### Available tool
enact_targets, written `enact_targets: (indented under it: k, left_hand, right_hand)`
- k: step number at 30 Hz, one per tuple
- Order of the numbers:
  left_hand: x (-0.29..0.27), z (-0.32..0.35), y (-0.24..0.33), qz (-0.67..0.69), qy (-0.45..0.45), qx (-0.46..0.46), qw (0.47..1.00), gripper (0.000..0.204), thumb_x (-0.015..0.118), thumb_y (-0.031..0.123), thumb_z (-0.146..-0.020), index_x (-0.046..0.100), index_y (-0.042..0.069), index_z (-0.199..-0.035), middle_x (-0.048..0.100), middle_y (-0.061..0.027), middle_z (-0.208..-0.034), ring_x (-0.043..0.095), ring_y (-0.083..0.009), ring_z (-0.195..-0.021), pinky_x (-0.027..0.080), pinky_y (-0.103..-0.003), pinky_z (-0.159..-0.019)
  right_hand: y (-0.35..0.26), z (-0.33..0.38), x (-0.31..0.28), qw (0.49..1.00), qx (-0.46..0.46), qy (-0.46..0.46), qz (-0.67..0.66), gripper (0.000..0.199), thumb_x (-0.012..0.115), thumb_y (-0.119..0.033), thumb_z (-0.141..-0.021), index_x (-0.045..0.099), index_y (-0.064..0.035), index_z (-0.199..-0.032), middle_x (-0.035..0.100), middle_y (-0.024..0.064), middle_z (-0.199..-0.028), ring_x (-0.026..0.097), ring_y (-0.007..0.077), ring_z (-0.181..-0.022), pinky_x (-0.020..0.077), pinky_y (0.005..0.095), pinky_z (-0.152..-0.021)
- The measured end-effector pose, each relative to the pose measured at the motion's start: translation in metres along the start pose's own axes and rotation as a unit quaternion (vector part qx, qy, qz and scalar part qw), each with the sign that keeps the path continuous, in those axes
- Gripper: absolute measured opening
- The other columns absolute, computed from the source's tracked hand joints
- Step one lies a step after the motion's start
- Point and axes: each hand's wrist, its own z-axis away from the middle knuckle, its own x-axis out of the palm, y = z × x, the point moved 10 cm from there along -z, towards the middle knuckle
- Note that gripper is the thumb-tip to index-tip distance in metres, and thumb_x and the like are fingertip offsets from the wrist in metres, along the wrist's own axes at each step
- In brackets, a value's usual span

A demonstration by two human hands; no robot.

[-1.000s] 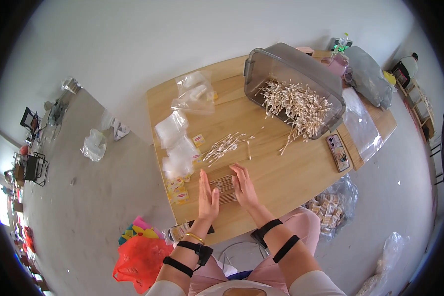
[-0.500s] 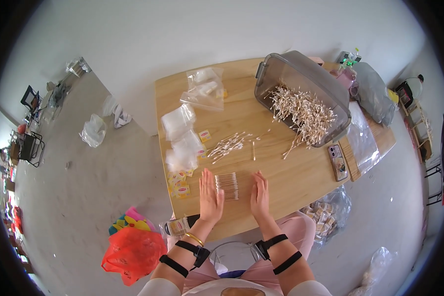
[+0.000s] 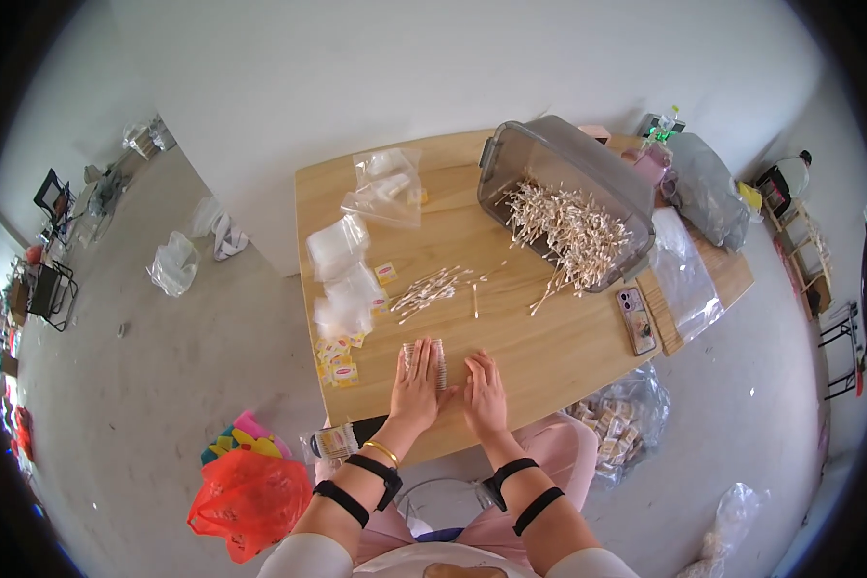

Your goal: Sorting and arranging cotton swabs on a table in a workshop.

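I'm pressing both open hands, left hand (image 3: 417, 385) and right hand (image 3: 485, 393), flat around the swab bundle (image 3: 425, 354) mid-frame on the desk (image 3: 511, 337); keeping palms parallel should square it.

On the wooden counter (image 3: 549, 347), a grey plastic tub (image 3: 549, 183) lies tipped at the far right, pale sticks spilling from its mouth. A phone (image 3: 635, 320) rests near the right edge, beside a clear plastic sheet (image 3: 686, 275). Empty clear bags (image 3: 387, 188) lie at the far left, small yellow packets (image 3: 335, 364) at the near left edge. On the floor (image 3: 164, 385), a red bag (image 3: 249, 501) sits near left, a white bag (image 3: 173, 265) farther off.
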Motion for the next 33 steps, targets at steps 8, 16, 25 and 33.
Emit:
enact_targets:
  k: [8, 16, 25, 33]
  left_hand:
    - [-0.073, 0.041, -0.074, 0.138, 0.121, -0.094, 0.979, 0.08, 0.044, 0.046, -0.1, 0.015, -0.005, -0.155, 0.019, -0.0212, -0.162, 0.012, -0.0338, -0.153, 0.006, -0.05, -0.124]
    - [-0.038, 0.164, -0.111, 0.137, 0.042, -0.143, 0.979, 0.058, 0.058, 0.035, -0.094, 0.048, 0.001, -0.14, 0.038, -0.0171, -0.154, 0.028, -0.0359, -0.147, 0.012, -0.054, -0.122]
    - [-0.063, 0.201, -0.085, 0.15, 0.128, -0.098, 0.976, 0.036, 0.072, 0.023, -0.08, 0.066, 0.007, -0.112, 0.058, -0.0122, -0.124, 0.046, -0.035, -0.13, 0.025, -0.055, -0.117]
    - [-0.086, 0.221, -0.095, 0.198, 0.196, -0.032, 0.96, 0.028, 0.072, 0.014, -0.077, 0.067, 0.006, -0.103, 0.063, -0.012, -0.11, 0.057, -0.0331, -0.109, 0.04, -0.047, -0.1]
  right_hand:
    - [0.004, 0.001, -0.005, 0.999, 0.003, 0.002, 0.042, 0.034, 0.05, -0.004, -0.093, 0.053, -0.0024, -0.127, 0.051, 0.015, -0.132, 0.043, 0.0341, -0.135, 0.0365, 0.0444, -0.115]
    - [0.005, 0.015, -0.024, 0.996, -0.065, -0.062, 0.03, 0.038, 0.056, -0.004, -0.088, 0.055, -0.004, -0.126, 0.052, 0.0163, -0.13, 0.043, 0.0356, -0.134, 0.0355, 0.0451, -0.114]
    - [0.045, 0.091, -0.072, 0.99, 0.045, -0.036, 0.125, 0.049, 0.067, -0.021, -0.078, 0.06, -0.002, -0.123, 0.056, 0.0197, -0.128, 0.052, 0.0368, -0.121, 0.0428, 0.0465, -0.103]
    - [0.04, 0.106, -0.076, 0.983, 0.056, -0.043, 0.169, 0.045, 0.06, -0.026, -0.082, 0.062, -0.0014, -0.119, 0.06, 0.0207, -0.125, 0.055, 0.0371, -0.121, 0.044, 0.0463, -0.103]
